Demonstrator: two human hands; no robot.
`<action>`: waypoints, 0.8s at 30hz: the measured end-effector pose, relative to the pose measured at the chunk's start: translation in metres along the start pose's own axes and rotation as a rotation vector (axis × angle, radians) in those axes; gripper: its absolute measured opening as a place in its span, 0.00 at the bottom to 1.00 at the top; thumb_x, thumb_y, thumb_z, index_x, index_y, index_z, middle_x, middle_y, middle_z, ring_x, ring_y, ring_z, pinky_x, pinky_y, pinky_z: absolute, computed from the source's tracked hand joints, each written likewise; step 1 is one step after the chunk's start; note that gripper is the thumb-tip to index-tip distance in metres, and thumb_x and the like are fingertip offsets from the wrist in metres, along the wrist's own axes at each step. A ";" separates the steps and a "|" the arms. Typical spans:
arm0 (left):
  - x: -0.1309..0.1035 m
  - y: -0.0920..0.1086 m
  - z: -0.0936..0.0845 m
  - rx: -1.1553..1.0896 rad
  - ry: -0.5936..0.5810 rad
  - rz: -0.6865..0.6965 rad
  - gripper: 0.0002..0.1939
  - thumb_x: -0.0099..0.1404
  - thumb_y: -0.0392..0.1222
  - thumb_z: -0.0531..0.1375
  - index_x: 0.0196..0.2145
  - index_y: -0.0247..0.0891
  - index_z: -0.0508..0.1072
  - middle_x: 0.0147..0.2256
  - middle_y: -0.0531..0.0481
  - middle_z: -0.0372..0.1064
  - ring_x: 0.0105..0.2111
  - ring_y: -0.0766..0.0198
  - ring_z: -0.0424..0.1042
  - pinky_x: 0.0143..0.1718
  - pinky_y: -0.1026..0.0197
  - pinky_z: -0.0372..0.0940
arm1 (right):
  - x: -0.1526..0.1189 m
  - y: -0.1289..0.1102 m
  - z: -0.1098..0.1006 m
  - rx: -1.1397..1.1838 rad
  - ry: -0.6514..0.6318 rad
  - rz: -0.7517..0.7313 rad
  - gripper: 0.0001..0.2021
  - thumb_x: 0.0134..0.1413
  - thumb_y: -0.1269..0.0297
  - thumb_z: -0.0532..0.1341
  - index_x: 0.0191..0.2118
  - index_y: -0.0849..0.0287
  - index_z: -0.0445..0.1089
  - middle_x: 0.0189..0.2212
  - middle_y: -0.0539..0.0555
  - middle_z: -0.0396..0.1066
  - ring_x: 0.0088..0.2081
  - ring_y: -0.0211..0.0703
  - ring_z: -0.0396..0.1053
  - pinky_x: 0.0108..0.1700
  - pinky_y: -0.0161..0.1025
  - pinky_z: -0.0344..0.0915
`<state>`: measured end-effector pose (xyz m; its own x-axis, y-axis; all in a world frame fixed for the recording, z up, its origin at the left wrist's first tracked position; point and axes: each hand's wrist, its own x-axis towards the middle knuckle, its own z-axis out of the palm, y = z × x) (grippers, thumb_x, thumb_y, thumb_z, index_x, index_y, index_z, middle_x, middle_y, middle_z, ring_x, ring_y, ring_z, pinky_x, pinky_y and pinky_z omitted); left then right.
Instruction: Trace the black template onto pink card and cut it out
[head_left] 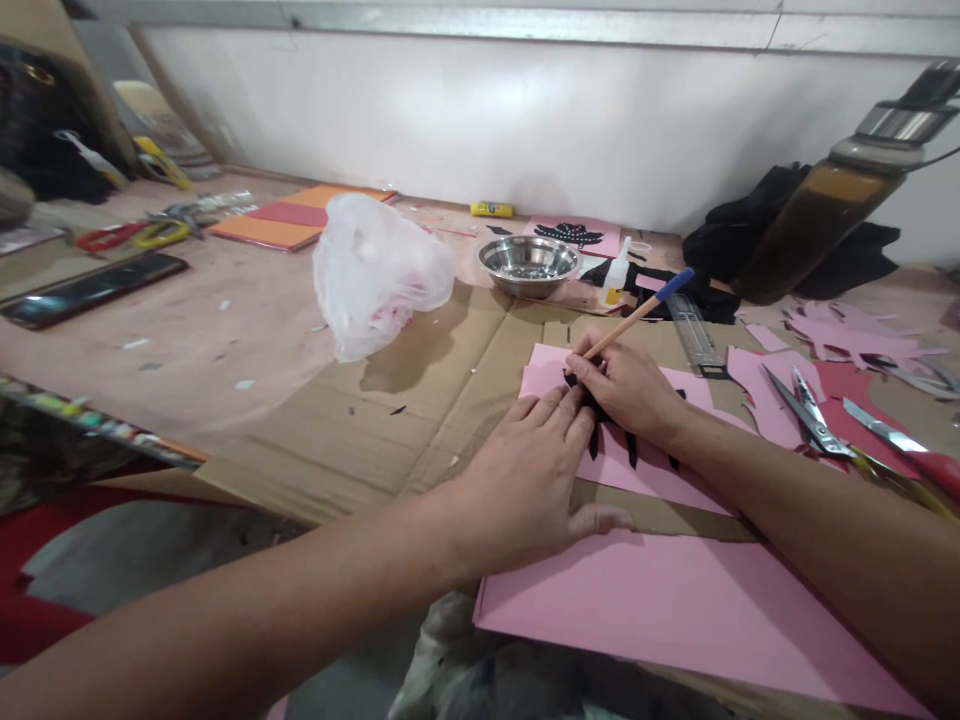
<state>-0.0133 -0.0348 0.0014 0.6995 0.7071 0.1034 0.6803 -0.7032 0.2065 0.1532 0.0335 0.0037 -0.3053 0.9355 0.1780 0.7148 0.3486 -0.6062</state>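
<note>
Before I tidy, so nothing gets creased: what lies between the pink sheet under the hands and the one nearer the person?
The head view shows brown cardboard there, partly covered by the left hand at the thumb.

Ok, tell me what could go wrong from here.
The black cutout might slip on the pink sheet if the left hand eases off while the right hand works the pencil. The right forearm could brush the open scissors or the bare blade of the cutter, lying nearby.

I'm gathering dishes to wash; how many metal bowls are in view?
1: the metal bowl between the white plastic bag and the small white bottle. Another could be hidden behind the bag.
</note>
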 end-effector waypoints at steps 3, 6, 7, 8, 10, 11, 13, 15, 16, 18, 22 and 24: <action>0.000 0.000 0.001 -0.001 -0.002 -0.004 0.49 0.62 0.73 0.51 0.63 0.26 0.62 0.66 0.29 0.55 0.67 0.40 0.52 0.66 0.40 0.51 | 0.000 0.001 0.000 0.009 0.001 0.001 0.08 0.60 0.63 0.55 0.30 0.56 0.63 0.27 0.50 0.70 0.32 0.42 0.66 0.38 0.39 0.57; -0.001 0.000 0.001 0.002 0.004 0.002 0.50 0.62 0.74 0.50 0.63 0.25 0.61 0.66 0.29 0.54 0.68 0.40 0.50 0.66 0.40 0.51 | 0.000 0.001 0.000 0.022 0.003 0.000 0.09 0.60 0.62 0.55 0.29 0.56 0.63 0.27 0.50 0.69 0.32 0.43 0.66 0.38 0.39 0.57; -0.001 0.000 0.001 0.002 0.003 0.004 0.50 0.62 0.74 0.50 0.63 0.25 0.61 0.66 0.29 0.54 0.68 0.40 0.50 0.66 0.40 0.51 | 0.000 0.001 0.000 0.025 0.005 0.001 0.09 0.60 0.62 0.55 0.29 0.56 0.63 0.27 0.51 0.69 0.32 0.43 0.66 0.38 0.39 0.57; -0.001 0.000 0.001 0.003 0.001 0.004 0.50 0.62 0.74 0.50 0.63 0.25 0.61 0.66 0.29 0.54 0.68 0.40 0.51 0.66 0.40 0.51 | 0.000 0.001 0.001 0.027 0.006 0.003 0.09 0.60 0.62 0.55 0.29 0.56 0.63 0.27 0.51 0.70 0.32 0.43 0.66 0.39 0.40 0.57; -0.001 0.001 0.001 0.007 -0.003 0.001 0.49 0.63 0.74 0.50 0.63 0.25 0.62 0.66 0.29 0.55 0.68 0.39 0.51 0.66 0.40 0.51 | 0.000 0.001 0.001 0.025 0.007 0.002 0.09 0.60 0.62 0.55 0.29 0.57 0.64 0.28 0.51 0.70 0.32 0.43 0.66 0.39 0.39 0.57; -0.001 0.001 0.001 0.010 -0.003 0.000 0.49 0.62 0.74 0.50 0.62 0.26 0.62 0.66 0.28 0.55 0.67 0.39 0.52 0.65 0.40 0.52 | 0.000 0.001 0.001 0.017 0.007 -0.001 0.09 0.60 0.62 0.54 0.29 0.57 0.64 0.28 0.51 0.70 0.32 0.43 0.66 0.39 0.39 0.57; -0.001 0.001 0.001 0.013 0.005 -0.001 0.49 0.62 0.74 0.50 0.62 0.26 0.63 0.66 0.28 0.55 0.67 0.39 0.53 0.65 0.39 0.52 | 0.001 0.000 0.001 -0.003 0.010 -0.008 0.09 0.61 0.62 0.54 0.29 0.57 0.64 0.28 0.51 0.70 0.32 0.42 0.66 0.39 0.39 0.57; -0.001 0.001 0.001 0.013 0.014 0.003 0.49 0.62 0.74 0.50 0.62 0.26 0.63 0.66 0.29 0.55 0.67 0.39 0.53 0.65 0.39 0.53 | 0.002 0.000 0.001 -0.021 0.010 -0.010 0.09 0.61 0.63 0.54 0.29 0.57 0.64 0.28 0.52 0.70 0.32 0.42 0.65 0.39 0.39 0.57; -0.002 0.001 0.001 0.013 0.017 0.006 0.49 0.62 0.74 0.50 0.62 0.26 0.63 0.66 0.29 0.55 0.67 0.39 0.53 0.65 0.39 0.53 | 0.002 0.000 0.001 -0.027 0.010 -0.009 0.09 0.61 0.63 0.55 0.29 0.57 0.64 0.28 0.52 0.70 0.32 0.42 0.65 0.39 0.39 0.57; -0.002 0.000 0.001 0.014 0.020 0.006 0.49 0.62 0.74 0.50 0.62 0.26 0.63 0.66 0.29 0.56 0.67 0.40 0.53 0.65 0.39 0.53 | 0.002 -0.001 0.001 -0.031 0.011 -0.012 0.09 0.62 0.63 0.54 0.30 0.57 0.65 0.29 0.52 0.70 0.33 0.42 0.66 0.39 0.39 0.57; -0.001 0.001 0.001 0.012 0.015 0.004 0.48 0.62 0.74 0.50 0.61 0.27 0.63 0.66 0.29 0.56 0.67 0.40 0.53 0.65 0.40 0.52 | 0.002 -0.002 -0.001 -0.027 0.011 -0.009 0.09 0.62 0.63 0.54 0.30 0.57 0.65 0.29 0.52 0.70 0.33 0.42 0.66 0.39 0.39 0.57; -0.001 0.000 0.001 0.009 0.013 0.004 0.48 0.62 0.74 0.50 0.61 0.27 0.63 0.66 0.29 0.55 0.67 0.40 0.53 0.65 0.40 0.52 | 0.002 -0.002 -0.001 -0.018 0.006 -0.004 0.08 0.61 0.63 0.54 0.31 0.57 0.65 0.29 0.52 0.71 0.33 0.42 0.66 0.38 0.39 0.57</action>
<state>-0.0135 -0.0360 0.0000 0.6992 0.7053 0.1167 0.6796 -0.7064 0.1975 0.1516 0.0345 0.0062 -0.3041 0.9345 0.1849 0.7250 0.3529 -0.5915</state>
